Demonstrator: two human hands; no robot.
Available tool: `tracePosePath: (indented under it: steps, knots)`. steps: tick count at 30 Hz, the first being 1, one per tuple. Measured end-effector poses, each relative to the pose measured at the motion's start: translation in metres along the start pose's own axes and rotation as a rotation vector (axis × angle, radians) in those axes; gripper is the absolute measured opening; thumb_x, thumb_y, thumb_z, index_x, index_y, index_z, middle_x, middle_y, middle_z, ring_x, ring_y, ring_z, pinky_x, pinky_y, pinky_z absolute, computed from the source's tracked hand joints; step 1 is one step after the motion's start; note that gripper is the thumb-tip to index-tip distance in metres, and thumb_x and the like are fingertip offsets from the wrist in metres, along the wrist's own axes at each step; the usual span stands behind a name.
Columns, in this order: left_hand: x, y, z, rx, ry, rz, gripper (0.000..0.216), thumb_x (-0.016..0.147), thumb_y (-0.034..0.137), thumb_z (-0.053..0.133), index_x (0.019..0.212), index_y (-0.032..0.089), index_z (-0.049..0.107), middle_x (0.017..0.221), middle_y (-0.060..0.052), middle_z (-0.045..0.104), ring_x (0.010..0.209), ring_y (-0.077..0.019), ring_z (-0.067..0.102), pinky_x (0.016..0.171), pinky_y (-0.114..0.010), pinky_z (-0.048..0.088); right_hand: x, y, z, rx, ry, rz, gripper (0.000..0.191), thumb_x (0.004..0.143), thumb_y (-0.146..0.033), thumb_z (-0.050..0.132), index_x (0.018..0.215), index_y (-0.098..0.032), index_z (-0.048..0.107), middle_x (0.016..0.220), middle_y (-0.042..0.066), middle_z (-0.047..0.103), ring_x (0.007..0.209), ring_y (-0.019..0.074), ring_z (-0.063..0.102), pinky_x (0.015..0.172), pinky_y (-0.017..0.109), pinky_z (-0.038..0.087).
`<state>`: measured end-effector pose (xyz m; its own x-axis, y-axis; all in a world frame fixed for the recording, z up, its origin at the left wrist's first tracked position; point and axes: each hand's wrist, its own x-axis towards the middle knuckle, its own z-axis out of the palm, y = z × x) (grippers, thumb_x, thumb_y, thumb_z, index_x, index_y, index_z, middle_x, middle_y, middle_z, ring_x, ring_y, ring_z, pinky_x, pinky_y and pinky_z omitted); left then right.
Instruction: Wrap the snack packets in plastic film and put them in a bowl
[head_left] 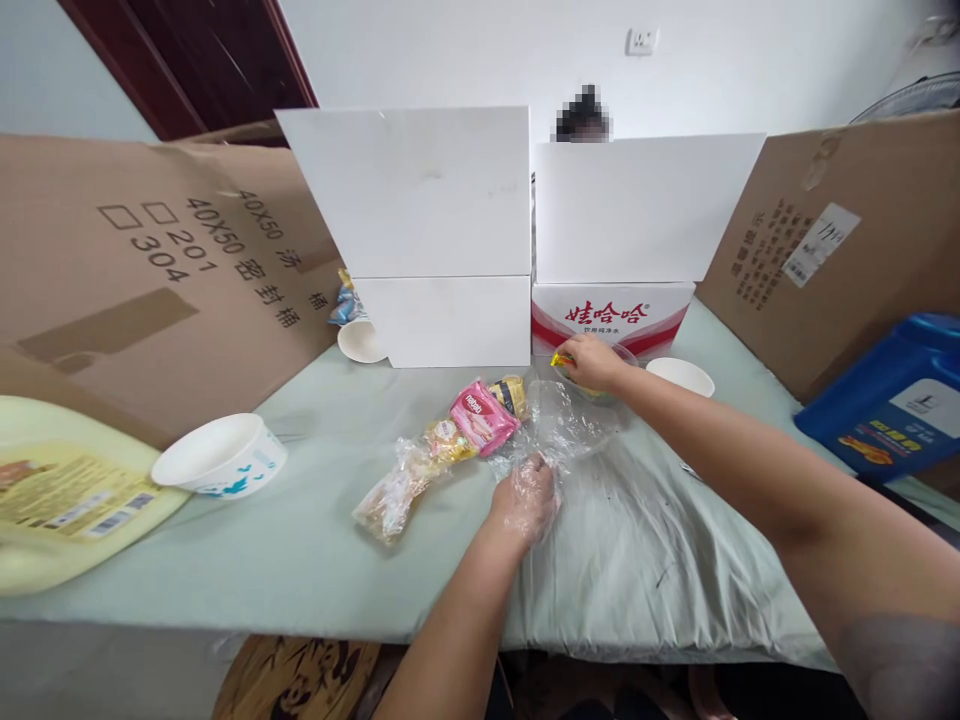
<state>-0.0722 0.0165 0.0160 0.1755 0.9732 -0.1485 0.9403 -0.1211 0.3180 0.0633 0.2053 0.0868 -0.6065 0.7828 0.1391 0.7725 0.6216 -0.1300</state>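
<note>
My left hand (525,500) is closed on a clear plastic bag (566,420), whose film wraps over the fingers. Farther back, my right hand (591,360) pinches a small yellow packet (558,360) at the rim of a clear bowl (624,354); the forearm covers part of that bowl. Left of the bag lies a row of wrapped snacks: a yellow packet with dark print (510,394), a pink packet (484,417), a yellow-and-white packet (448,440) and a crumpled clear wrapper (390,495) with pale contents.
White panels (442,200) and a white-and-red carton (611,318) stand at the back. Brown cartons (150,270) flank the table. White bowls (221,455) rest left and right. A yellow jug (67,500) is at left, a blue jug (892,400) at right. A person's head shows behind.
</note>
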Motion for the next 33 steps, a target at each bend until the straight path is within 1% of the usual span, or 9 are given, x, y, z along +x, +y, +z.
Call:
tracePosePath:
  steps: [4,7,10,14,18,21,25,30,33]
  knots:
    - [0.001,0.000,0.003,-0.008,0.032,0.009,0.050,0.084,0.017,0.058,0.133,0.024,0.049,0.137,-0.010,0.052,0.120,-0.0277,0.056,0.095,-0.037,0.049,-0.030,-0.023,0.012,0.006,-0.026,-0.197,0.039,0.092,-0.037,0.054,0.121,-0.010,0.062,0.121,0.016,0.062,0.118,0.0262,0.051,0.104,0.038,0.034]
    - [0.001,-0.001,0.004,-0.003,0.047,0.019,0.047,0.085,0.018,0.055,0.132,0.022,0.051,0.136,-0.011,0.053,0.120,-0.0282,0.056,0.097,-0.039,0.048,-0.063,-0.032,0.025,0.042,-0.064,-0.352,0.046,0.089,-0.046,0.058,0.121,-0.013,0.062,0.117,0.014,0.065,0.113,0.0252,0.054,0.102,0.040,0.036]
    - [0.000,-0.004,0.003,-0.002,0.042,0.039,0.042,0.086,0.018,0.054,0.128,0.020,0.055,0.141,-0.012,0.050,0.124,-0.0278,0.054,0.102,-0.039,0.045,-0.105,-0.029,0.032,0.143,-0.148,-0.456,0.050,0.085,-0.042,0.064,0.125,-0.013,0.058,0.103,0.012,0.068,0.100,0.0250,0.059,0.091,0.040,0.043]
    - [-0.003,-0.007,-0.001,-0.011,0.018,0.079,0.052,0.081,0.013,0.059,0.133,0.020,0.053,0.149,-0.011,0.041,0.132,-0.0255,0.046,0.109,-0.035,0.038,-0.171,-0.010,0.028,0.226,-0.319,-0.413,0.028,0.085,-0.016,0.055,0.111,-0.017,0.066,0.094,0.009,0.069,0.088,0.0217,0.061,0.078,0.033,0.046]
    - [-0.004,-0.003,-0.001,-0.038,0.013,0.144,0.061,0.077,0.011,0.064,0.136,0.022,0.051,0.154,-0.009,0.034,0.136,-0.0267,0.040,0.112,-0.038,0.035,-0.230,0.009,0.017,0.305,-0.359,-0.365,0.026,0.083,-0.008,0.050,0.097,-0.022,0.067,0.090,0.006,0.067,0.092,0.0206,0.060,0.079,0.032,0.046]
    - [-0.006,0.002,-0.002,-0.060,-0.008,0.206,0.061,0.076,0.007,0.063,0.133,0.027,0.054,0.154,-0.004,0.036,0.136,-0.0256,0.041,0.112,-0.039,0.035,-0.260,0.023,0.007,0.287,-0.362,-0.234,0.020,0.080,-0.010,0.054,0.090,-0.023,0.066,0.087,0.004,0.066,0.085,0.0196,0.061,0.076,0.031,0.046]
    - [-0.009,0.009,-0.005,-0.049,-0.031,0.213,0.062,0.076,0.007,0.063,0.134,0.026,0.053,0.152,-0.006,0.038,0.135,-0.0260,0.042,0.111,-0.040,0.036,-0.279,0.039,-0.001,0.261,-0.330,-0.065,0.007,0.085,-0.023,0.055,0.086,-0.022,0.062,0.082,0.003,0.065,0.073,0.0184,0.061,0.068,0.031,0.046]
    - [-0.015,0.021,-0.007,-0.011,-0.030,0.154,0.054,0.082,0.013,0.059,0.134,0.023,0.053,0.151,-0.007,0.040,0.131,-0.0264,0.047,0.109,-0.039,0.040,-0.263,0.032,0.009,0.290,-0.004,0.095,0.025,0.098,-0.029,0.034,0.102,-0.021,0.057,0.095,0.008,0.066,0.081,0.0197,0.064,0.074,0.034,0.049]
    - [-0.019,0.029,-0.005,0.015,-0.065,0.138,0.065,0.073,0.029,0.074,0.134,0.025,0.052,0.153,-0.008,0.036,0.133,-0.0327,0.043,0.107,-0.044,0.040,-0.239,0.016,0.021,0.336,0.070,0.076,0.033,0.092,-0.037,0.052,0.120,-0.020,0.053,0.118,0.013,0.061,0.097,0.0232,0.063,0.082,0.037,0.050]
